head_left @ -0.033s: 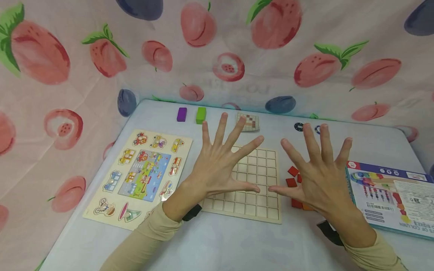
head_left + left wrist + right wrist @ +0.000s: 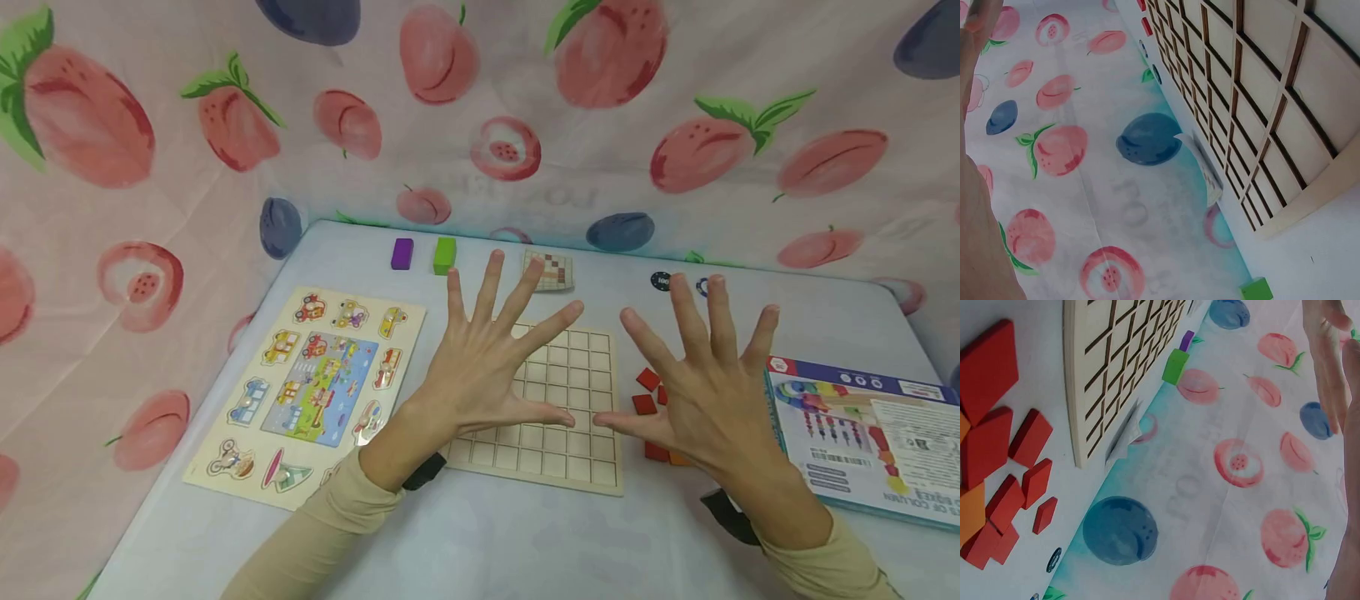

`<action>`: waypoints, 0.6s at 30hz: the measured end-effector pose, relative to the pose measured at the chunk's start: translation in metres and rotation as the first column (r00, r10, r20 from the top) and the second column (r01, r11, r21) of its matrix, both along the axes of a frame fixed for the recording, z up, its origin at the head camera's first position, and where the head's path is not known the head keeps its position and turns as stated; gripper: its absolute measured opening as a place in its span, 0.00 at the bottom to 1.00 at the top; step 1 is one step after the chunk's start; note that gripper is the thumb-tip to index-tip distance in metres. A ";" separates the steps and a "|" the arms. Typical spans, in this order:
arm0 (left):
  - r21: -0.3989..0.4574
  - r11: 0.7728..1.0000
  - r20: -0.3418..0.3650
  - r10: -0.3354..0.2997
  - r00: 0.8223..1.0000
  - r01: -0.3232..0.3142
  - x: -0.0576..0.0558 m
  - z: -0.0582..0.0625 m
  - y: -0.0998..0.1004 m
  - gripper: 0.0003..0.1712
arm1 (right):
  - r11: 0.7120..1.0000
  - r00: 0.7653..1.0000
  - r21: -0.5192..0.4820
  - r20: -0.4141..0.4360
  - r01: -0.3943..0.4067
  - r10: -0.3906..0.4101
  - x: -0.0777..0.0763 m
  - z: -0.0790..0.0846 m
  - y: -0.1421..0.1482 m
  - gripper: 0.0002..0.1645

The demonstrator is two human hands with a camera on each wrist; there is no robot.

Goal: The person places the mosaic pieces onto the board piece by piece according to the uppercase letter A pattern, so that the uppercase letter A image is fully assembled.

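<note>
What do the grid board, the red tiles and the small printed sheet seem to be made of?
The grid board looks like unpainted wood: pale and matte, with browner inner edges. The red tiles may be painted wood or plastic; their smooth, even colour leaves it open. The small printed sheet is probably paper: thin and curling.

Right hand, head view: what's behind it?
Around the right hand: red tiles and an orange tile near the thumb, two round chips farther back, some partly covered. What lies directly behind it can't be seen in that view.
</note>
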State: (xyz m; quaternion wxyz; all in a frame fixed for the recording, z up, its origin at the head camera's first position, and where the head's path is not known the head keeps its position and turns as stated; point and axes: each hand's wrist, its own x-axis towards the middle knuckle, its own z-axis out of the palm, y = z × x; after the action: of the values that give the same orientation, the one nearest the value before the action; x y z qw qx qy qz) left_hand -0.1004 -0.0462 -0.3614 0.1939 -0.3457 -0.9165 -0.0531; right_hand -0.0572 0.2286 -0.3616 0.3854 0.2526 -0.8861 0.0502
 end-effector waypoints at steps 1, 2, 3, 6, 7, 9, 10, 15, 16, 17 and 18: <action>0.002 1.000 0.002 -0.002 1.000 0.002 0.000 0.000 0.000 0.73 | 1.000 1.000 -0.004 -0.003 0.000 0.000 0.000 0.000 -0.001 0.62; 0.005 1.000 0.004 -0.006 1.000 0.006 0.000 0.000 0.000 0.73 | 1.000 1.000 -0.006 -0.002 0.001 -0.001 0.001 0.001 -0.001 0.62; 0.008 1.000 0.009 -0.009 1.000 0.009 0.000 0.000 0.000 0.73 | 1.000 1.000 -0.011 -0.001 0.001 -0.001 0.001 0.001 -0.001 0.62; 0.010 1.000 0.047 -0.017 0.999 0.017 0.003 -0.001 -0.003 0.73 | 1.000 0.999 -0.030 0.039 -0.003 0.004 0.003 0.004 -0.001 0.62; 0.007 1.000 0.067 -0.018 0.998 0.018 0.004 -0.002 -0.004 0.73 | 0.999 0.997 -0.034 0.072 0.001 0.001 0.003 0.005 0.001 0.62; -0.008 1.000 0.124 -0.016 0.992 0.017 0.005 -0.005 -0.010 0.72 | 0.999 0.986 -0.045 0.165 0.020 -0.013 0.003 0.007 0.006 0.62; -0.023 1.000 0.153 -0.012 0.988 0.016 0.006 -0.006 -0.014 0.72 | 0.998 0.974 -0.053 0.225 0.036 -0.023 0.002 0.009 0.009 0.61; -0.079 0.997 0.316 0.020 0.948 0.005 0.007 -0.015 -0.044 0.68 | 0.984 0.864 -0.056 0.488 0.170 -0.121 -0.013 0.006 0.028 0.40; -0.084 0.996 0.351 0.027 0.936 0.002 0.007 -0.017 -0.050 0.67 | 0.979 0.832 -0.039 0.534 0.201 -0.150 -0.018 0.003 0.032 0.36; -0.089 0.996 0.385 0.037 0.922 -0.002 0.007 -0.020 -0.057 0.67 | 0.974 0.799 -0.014 0.575 0.224 -0.175 -0.022 0.000 0.035 0.33; -0.098 0.995 0.416 0.046 0.908 -0.006 0.007 -0.024 -0.062 0.67 | 0.970 0.763 0.018 0.614 0.243 -0.203 -0.026 -0.004 0.039 0.30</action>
State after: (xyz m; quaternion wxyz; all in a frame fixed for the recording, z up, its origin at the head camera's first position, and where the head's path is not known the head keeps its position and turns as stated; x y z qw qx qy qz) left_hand -0.0929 -0.1085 -0.3853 -0.0225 -0.3228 -0.9428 -0.0800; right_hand -0.0832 0.2673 -0.3657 0.0890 0.1034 -0.9845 0.1105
